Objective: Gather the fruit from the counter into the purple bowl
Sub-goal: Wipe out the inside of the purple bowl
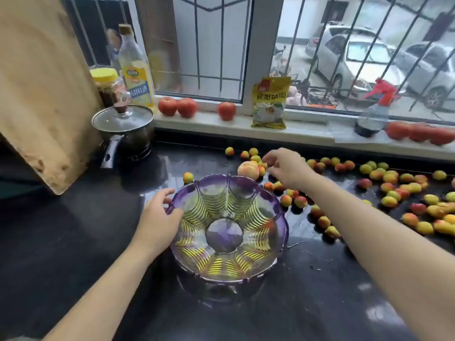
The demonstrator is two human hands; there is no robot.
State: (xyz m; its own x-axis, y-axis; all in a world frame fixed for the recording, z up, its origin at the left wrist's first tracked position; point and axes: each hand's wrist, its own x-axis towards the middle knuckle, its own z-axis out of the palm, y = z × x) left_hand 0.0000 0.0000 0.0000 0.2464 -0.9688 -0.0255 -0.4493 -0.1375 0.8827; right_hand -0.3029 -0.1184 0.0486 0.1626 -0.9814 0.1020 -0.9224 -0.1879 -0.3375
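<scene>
Purple bowl (pixel 229 227) sat empty on wet worktop (pixel 86 242), left hand (pixel 157 217) holding its rim. Right hand (pixel 285 168), fingers loosely spread, reached over small fruit (pixel 394 188) scattered beyond. Risk: round fruit rolling off the slick surface when nudged.

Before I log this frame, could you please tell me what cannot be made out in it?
- Head view: whether the right hand already pinches a fruit; its own fingers hide it.
- Fruit on the counter: the pile is cut off by the right edge.
- Left hand at the purple bowl: grip unclear.
</scene>
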